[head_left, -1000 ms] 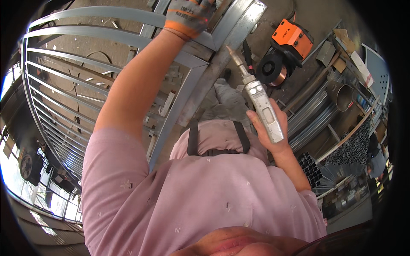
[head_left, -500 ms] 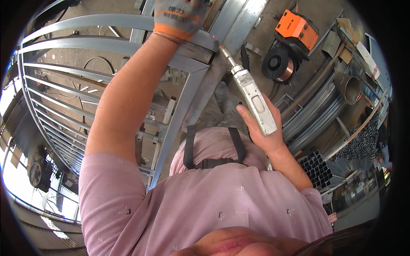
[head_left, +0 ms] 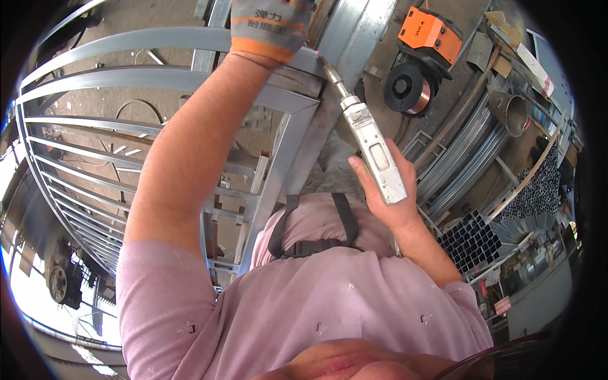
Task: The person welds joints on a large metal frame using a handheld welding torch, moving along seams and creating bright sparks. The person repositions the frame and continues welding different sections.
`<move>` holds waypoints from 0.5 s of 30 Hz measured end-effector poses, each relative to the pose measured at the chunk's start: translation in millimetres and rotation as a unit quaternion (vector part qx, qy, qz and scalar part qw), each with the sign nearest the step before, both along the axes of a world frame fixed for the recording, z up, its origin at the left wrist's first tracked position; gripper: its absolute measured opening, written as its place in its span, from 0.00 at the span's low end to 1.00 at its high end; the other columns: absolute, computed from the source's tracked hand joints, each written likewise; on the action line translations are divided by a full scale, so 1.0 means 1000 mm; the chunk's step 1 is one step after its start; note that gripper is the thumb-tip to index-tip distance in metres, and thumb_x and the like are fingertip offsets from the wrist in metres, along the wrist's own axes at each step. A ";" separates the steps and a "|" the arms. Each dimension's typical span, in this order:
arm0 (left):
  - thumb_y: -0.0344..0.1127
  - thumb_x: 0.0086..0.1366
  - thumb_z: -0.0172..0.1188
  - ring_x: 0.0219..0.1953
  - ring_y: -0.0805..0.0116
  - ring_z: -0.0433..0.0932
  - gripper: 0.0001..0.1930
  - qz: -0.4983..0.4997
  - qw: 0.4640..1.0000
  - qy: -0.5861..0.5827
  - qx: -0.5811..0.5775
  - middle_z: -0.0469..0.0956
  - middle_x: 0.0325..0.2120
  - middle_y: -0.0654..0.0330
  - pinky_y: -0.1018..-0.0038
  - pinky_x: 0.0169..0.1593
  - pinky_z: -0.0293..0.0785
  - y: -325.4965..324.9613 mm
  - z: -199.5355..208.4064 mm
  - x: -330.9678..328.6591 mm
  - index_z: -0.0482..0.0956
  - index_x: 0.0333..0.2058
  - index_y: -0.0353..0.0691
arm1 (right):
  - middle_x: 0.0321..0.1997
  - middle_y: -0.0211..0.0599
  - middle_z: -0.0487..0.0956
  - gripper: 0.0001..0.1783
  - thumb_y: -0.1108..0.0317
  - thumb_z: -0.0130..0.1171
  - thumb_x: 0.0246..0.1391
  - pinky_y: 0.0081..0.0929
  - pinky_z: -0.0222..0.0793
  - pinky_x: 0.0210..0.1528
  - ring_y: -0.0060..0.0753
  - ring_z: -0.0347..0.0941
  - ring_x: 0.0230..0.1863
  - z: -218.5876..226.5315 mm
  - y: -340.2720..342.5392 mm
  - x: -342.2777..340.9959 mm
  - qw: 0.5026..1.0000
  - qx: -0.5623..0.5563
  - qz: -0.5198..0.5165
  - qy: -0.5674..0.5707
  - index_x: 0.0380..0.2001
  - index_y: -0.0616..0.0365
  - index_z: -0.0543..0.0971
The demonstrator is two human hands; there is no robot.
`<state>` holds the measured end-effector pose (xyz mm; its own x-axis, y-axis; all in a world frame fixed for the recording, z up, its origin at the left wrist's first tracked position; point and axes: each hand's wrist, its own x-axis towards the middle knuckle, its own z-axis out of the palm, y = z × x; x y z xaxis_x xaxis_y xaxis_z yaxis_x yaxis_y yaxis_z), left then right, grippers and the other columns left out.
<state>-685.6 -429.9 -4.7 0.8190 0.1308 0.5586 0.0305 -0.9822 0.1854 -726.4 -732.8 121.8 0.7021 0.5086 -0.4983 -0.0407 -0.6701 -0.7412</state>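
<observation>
Handheld torch at a metal frame.
Right hand [head_left: 391, 201] grips the grey torch [head_left: 369, 147]; gloved left hand [head_left: 271, 26] clasps the frame [head_left: 158, 79].

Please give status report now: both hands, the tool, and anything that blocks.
Left hand, gloved, pressed on grey metal frame. Right hand grips welding gun, tip at frame joint. Nothing between tip and joint.

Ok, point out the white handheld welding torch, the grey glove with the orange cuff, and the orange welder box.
white handheld welding torch [head_left: 373, 152], head view, middle of body
grey glove with orange cuff [head_left: 269, 25], head view, back of glove
orange welder box [head_left: 429, 30], head view, top face
</observation>
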 end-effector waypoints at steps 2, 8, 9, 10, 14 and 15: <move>0.34 0.61 0.65 0.48 0.51 0.80 0.09 0.001 1.000 0.005 0.001 0.80 0.41 0.56 0.54 0.50 0.76 0.000 -0.001 0.001 0.78 0.40 0.45 | 0.30 0.44 0.87 0.15 0.65 0.74 0.62 0.32 0.79 0.36 0.45 0.89 0.35 -0.001 0.002 -0.002 1.000 -0.010 0.003 0.002 0.44 0.61 0.80; 0.35 0.62 0.64 0.48 0.51 0.79 0.09 -0.007 1.000 0.017 -0.007 0.80 0.42 0.56 0.54 0.51 0.75 0.000 -0.001 0.000 0.78 0.40 0.45 | 0.32 0.47 0.87 0.16 0.66 0.74 0.61 0.35 0.80 0.37 0.51 0.89 0.36 0.002 0.007 -0.012 0.999 -0.044 0.003 -0.021 0.45 0.60 0.80; 0.35 0.62 0.64 0.48 0.51 0.79 0.09 -0.009 1.000 0.019 -0.010 0.80 0.42 0.56 0.54 0.51 0.75 0.000 -0.001 0.000 0.78 0.40 0.44 | 0.32 0.47 0.87 0.16 0.66 0.74 0.61 0.36 0.80 0.37 0.52 0.89 0.37 0.001 0.008 -0.014 0.999 -0.044 0.003 -0.028 0.45 0.60 0.80; 0.35 0.63 0.63 0.48 0.51 0.79 0.08 -0.008 1.000 0.017 -0.006 0.80 0.43 0.56 0.54 0.51 0.75 0.001 -0.002 0.000 0.78 0.40 0.44 | 0.32 0.48 0.87 0.16 0.66 0.74 0.60 0.37 0.80 0.37 0.54 0.89 0.37 0.001 0.008 -0.015 0.999 -0.043 0.003 -0.034 0.45 0.60 0.80; 0.35 0.63 0.63 0.49 0.51 0.79 0.08 -0.001 1.000 0.010 -0.002 0.81 0.44 0.55 0.54 0.51 0.76 -0.001 -0.002 0.000 0.78 0.41 0.44 | 0.32 0.50 0.86 0.15 0.67 0.74 0.60 0.38 0.80 0.37 0.58 0.88 0.39 0.004 0.009 -0.016 0.998 -0.048 0.008 -0.051 0.44 0.59 0.79; 0.35 0.63 0.63 0.49 0.51 0.79 0.08 0.002 1.000 0.008 -0.003 0.81 0.44 0.55 0.54 0.51 0.76 -0.001 -0.002 0.001 0.78 0.41 0.44 | 0.32 0.50 0.86 0.15 0.67 0.74 0.60 0.38 0.80 0.37 0.58 0.87 0.39 0.006 0.010 -0.016 0.997 -0.052 0.010 -0.053 0.44 0.59 0.79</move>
